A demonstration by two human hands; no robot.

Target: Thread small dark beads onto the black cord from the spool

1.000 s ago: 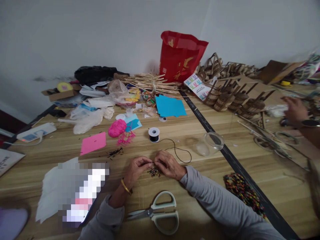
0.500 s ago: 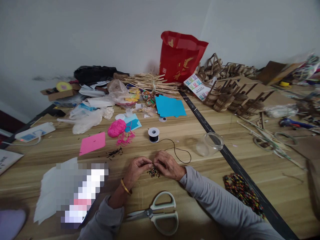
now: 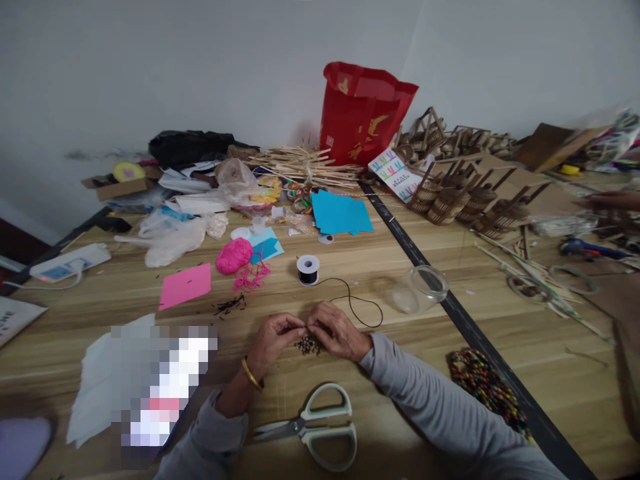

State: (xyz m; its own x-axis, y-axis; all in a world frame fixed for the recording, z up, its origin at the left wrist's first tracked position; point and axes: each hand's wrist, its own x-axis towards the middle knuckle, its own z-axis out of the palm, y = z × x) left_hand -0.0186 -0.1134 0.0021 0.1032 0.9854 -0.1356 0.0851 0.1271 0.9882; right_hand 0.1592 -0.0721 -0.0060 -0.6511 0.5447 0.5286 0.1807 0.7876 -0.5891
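Nearest, the white-handled scissors (image 3: pixel 299 425) are lying on the bench (image 3: pixel 230 360), blades pointing left, and neither hand is touching them. Just beyond, the left hand (image 3: pixel 277 337) and the right hand (image 3: pixel 337 333) are meeting at their fingertips over a small pile of loose beads (image 3: pixel 309 345). Each grip is closing in a thumb-and-finger pinch; what it is pinching is too small to tell. The step in hand is looking like fine fingertip handling of something tiny, and any next move there is calling for a light, precise pinch and steady wrists. Left of the hands a phone (image 3: pixel 175 387) is lying, its screen blurring past reading; on the right, strung beads (image 3: pixel 487 390) are lying in a heap.

Farther out, black cord (image 3: pixel 382 313) is looping from its white spool (image 3: pixel 307 273) back toward the right hand. A clear jar (image 3: pixel 407 300) is resting to the right of the spool. At the left edge a white card (image 3: pixel 17 319) is showing a few dark letters, too cut off to read surely.

Toward the back, a patterned white box (image 3: pixel 395 175) is carrying small tilted lettering, seemingly "COFFEE". Behind it, a red bag (image 3: pixel 360 120) is standing upright, showing gold markings but no readable brand.
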